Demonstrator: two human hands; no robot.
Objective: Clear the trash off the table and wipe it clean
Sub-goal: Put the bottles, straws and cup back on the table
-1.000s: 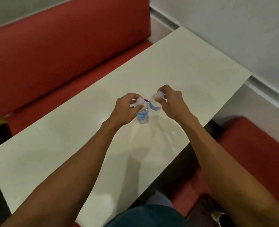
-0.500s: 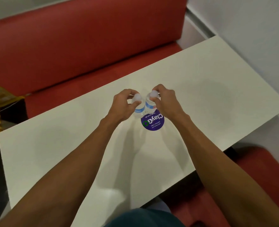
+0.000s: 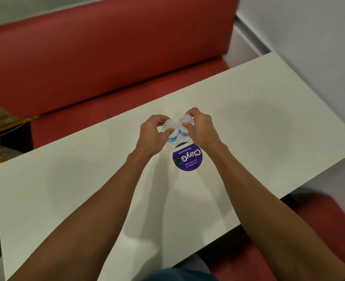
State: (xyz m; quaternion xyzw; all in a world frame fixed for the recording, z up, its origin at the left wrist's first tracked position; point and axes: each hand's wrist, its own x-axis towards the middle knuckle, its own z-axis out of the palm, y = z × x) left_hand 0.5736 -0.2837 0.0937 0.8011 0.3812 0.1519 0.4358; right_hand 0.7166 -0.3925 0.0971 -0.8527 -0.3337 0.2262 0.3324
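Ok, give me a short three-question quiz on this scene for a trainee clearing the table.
1. True or false: the left hand pinches the left bottle near its white cap, and the right hand pinches the right bottle.
2. Where is the purple round sticker? A stuck on a bottle; B flat on the table, nearer the person than the bottles; C held in the left hand.
3. How many bottles are held?
Key: 1 true; 2 B; 3 two.
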